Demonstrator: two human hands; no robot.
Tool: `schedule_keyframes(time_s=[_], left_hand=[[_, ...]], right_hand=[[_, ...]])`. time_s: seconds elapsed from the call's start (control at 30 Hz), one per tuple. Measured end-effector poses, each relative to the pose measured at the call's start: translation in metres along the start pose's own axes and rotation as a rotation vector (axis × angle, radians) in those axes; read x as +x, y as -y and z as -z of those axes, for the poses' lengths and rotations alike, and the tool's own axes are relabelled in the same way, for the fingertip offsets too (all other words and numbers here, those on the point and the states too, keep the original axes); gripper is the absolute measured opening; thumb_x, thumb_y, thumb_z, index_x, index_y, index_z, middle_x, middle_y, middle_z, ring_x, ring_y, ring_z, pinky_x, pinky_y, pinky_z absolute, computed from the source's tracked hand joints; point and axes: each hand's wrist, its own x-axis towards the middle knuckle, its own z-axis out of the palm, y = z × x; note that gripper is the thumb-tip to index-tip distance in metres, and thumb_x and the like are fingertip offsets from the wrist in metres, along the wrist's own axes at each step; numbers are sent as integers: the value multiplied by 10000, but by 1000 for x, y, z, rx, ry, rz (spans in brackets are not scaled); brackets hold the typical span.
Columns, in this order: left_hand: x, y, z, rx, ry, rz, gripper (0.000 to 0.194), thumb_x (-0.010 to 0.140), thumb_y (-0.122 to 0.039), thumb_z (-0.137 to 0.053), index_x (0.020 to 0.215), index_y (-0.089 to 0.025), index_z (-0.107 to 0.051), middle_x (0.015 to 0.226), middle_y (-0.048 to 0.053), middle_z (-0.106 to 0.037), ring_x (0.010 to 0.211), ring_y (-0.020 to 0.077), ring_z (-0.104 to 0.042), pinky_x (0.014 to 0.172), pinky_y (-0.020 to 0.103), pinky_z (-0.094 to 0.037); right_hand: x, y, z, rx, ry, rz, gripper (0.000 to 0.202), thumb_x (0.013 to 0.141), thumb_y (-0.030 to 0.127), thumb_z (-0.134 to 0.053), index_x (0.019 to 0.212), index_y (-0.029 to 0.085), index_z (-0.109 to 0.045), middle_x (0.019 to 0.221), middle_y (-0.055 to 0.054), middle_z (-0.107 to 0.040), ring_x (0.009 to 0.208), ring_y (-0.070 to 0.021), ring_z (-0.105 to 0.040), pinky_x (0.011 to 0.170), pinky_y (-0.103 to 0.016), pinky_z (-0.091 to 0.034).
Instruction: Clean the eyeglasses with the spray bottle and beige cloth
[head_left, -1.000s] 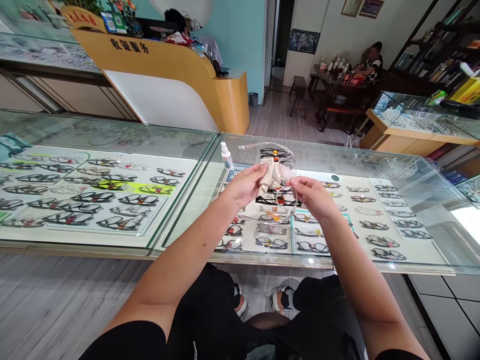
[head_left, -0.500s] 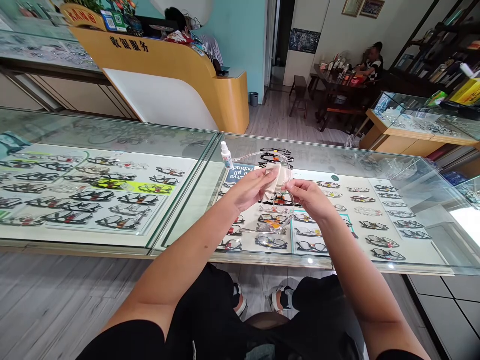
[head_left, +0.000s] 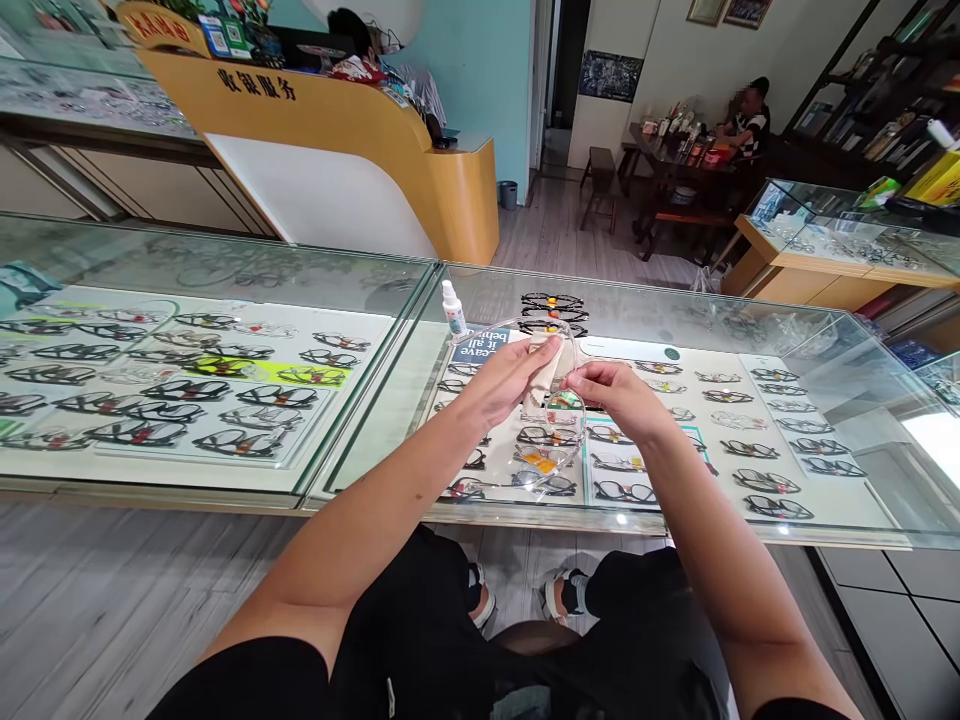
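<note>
My left hand pinches a beige cleaning cloth, folded over one lens of a pair of clear-framed eyeglasses. Thumb and fingers of my right hand grip the same eyeglasses around the middle of the frame. The eyeglasses are turned on their side above the glass counter, their thin see-through temples reaching leftward. The cloth and my left fingers hide much of the upper lens. A small white spray bottle stands upright on the counter, beyond my left hand.
Under the glass top of the display counter lie rows of eyeglasses. A wooden cashier desk with a person behind it stands across the aisle. Farther back, another person sits at a dark table. A second showcase is at right.
The eyeglasses have tilted slightly and shifted a little down and left in my hands, with the lower temple lower. Both hands keep their grip; the cloth moved slightly against the lens.
</note>
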Motion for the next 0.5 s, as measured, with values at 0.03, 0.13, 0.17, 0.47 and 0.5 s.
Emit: schedule_keyframes(time_s=[0.03,0.13,0.17,0.47,0.5], left_hand=[[0,0,-1,-10,4,-3,559,805,-700,-913,809,-182,-701,650,-13,-619,504,86,-448,482,262,-330],[0,1,-1,-28,37,-20,530,800,-642,-944,803,-176,-691,653,-17,-620,527,85,-482,513,256,-382],[0,0,0,-25,49,-20,521,790,-623,-958,813,-172,-698,654,-17,-623,527,84,-487,511,255,-381],[2,-14,14,-4,178,39,554,631,-332,-1073,1004,-135,-714,772,12,-709,595,84,-575,539,230,-375],[1,-15,14,3,187,49,557,633,-324,-1070,1012,-132,-710,765,9,-702,594,84,-571,532,228,-359]], right_hand=[[0,0,0,-10,5,2,504,671,657,-1002,805,199,-839,774,-22,-740,715,-147,-532,738,-338,-420],[-1,0,0,-18,9,-1,499,675,646,-1005,815,198,-836,830,-43,-772,759,-165,-588,775,-349,-459],[-1,0,-1,-17,8,-4,502,671,648,-1006,815,199,-835,837,-45,-774,777,-173,-606,790,-353,-469],[-1,1,1,37,11,-37,502,674,650,-997,769,197,-803,742,0,-700,688,-130,-492,718,-322,-392],[-1,1,1,45,13,-45,504,666,648,-1002,764,197,-801,759,-7,-708,701,-134,-503,715,-320,-385]])
